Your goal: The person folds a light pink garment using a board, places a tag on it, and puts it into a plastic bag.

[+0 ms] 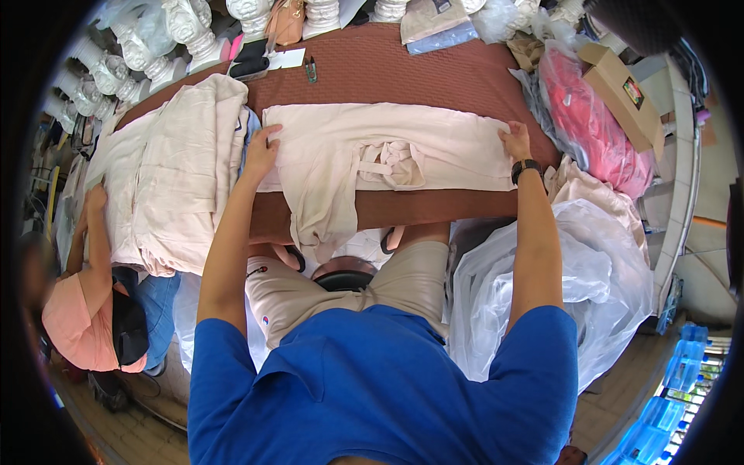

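A cream shirt [442, 132] lies in a long folded strip across the brown-covered table [395, 66]. Its neck opening shows in the middle, and one sleeve [322, 209] hangs down over the near edge. With my left hand [261, 153] I pinch the shirt's left end; a small dark thing shows at the fingers, too small to name. My right hand [517, 143], below a black watch [526, 166], grips the right end. Both arms are stretched forward, with the fabric spread flat between the hands.
Left of the shirt is a thick pile of cream garments [167, 155], where another person [97, 310] has a hand. Small thread snips [311, 70] lie at the back. Pink bagged clothing [585, 116] and a cardboard box [624, 93] stand right. Clear plastic [542, 271] bulges beside my legs.
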`<state>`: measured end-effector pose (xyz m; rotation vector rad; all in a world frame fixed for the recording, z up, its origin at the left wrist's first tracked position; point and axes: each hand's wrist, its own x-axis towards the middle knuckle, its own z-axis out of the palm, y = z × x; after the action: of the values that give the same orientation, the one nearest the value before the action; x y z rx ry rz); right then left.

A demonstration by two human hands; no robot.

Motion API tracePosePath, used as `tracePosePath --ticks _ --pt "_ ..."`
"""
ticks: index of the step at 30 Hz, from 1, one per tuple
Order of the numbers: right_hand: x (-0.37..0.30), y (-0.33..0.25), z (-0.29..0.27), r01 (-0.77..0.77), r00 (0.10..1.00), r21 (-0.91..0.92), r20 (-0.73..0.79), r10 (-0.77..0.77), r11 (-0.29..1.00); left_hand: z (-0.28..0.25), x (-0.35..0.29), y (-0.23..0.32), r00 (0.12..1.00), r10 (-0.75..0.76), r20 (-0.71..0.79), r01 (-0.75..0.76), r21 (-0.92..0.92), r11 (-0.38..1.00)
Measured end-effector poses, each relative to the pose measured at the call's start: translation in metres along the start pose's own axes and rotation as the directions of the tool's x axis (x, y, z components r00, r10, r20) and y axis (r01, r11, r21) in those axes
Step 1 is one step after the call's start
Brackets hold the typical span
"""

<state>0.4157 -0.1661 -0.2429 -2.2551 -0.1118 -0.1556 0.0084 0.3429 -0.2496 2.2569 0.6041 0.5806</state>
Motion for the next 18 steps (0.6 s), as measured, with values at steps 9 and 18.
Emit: tracePosePath --ticks 9,18 --pt "0.034 0.014 -0.008 -0.031 0.992 0.182 0.125 0.008 0.983 0.001 0.01 0.003 0.995 -0.036 0.096 0.047 -0.114 0.992" --pt "0.055 0.032 -0.016 0.013 0.999 0.124 0.047 -0.019 0.992 0.006 0.012 0.005 0.996 -0.041 0.084 0.047 -0.073 0.996"
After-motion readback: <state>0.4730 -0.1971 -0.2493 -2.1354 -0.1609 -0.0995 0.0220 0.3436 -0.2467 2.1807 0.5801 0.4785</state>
